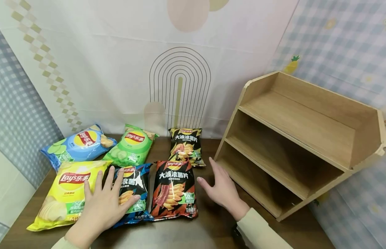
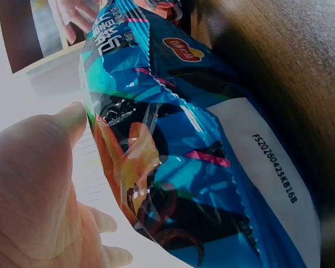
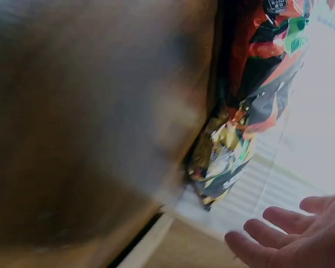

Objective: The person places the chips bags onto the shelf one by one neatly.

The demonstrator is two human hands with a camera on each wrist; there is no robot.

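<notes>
My left hand (image 1: 106, 200), fingers spread, is over the black-and-blue chip bag (image 1: 140, 176) and the right edge of the yellow Lay's chip bag (image 1: 60, 193). In the left wrist view the thumb lies at the side of the black-and-blue bag (image 2: 184, 167); whether it touches I cannot tell. My right hand (image 1: 220, 186) is held with fingers extended and nothing in it, between the red-and-black chip bag (image 1: 172, 204) and the wooden shelf. Behind the red bag stands a black-and-gold chip bag (image 1: 186, 145). In the right wrist view the right fingers (image 3: 279, 231) are apart from the bags.
A blue Lay's bag (image 1: 77, 145) and a green Lay's bag (image 1: 130, 145) lie at the back left. The wooden shelf (image 1: 301, 117) with stacked compartments stands at the right, angled toward me. A patterned cloth (image 1: 118, 69) hangs behind the dark wooden table (image 1: 180, 238).
</notes>
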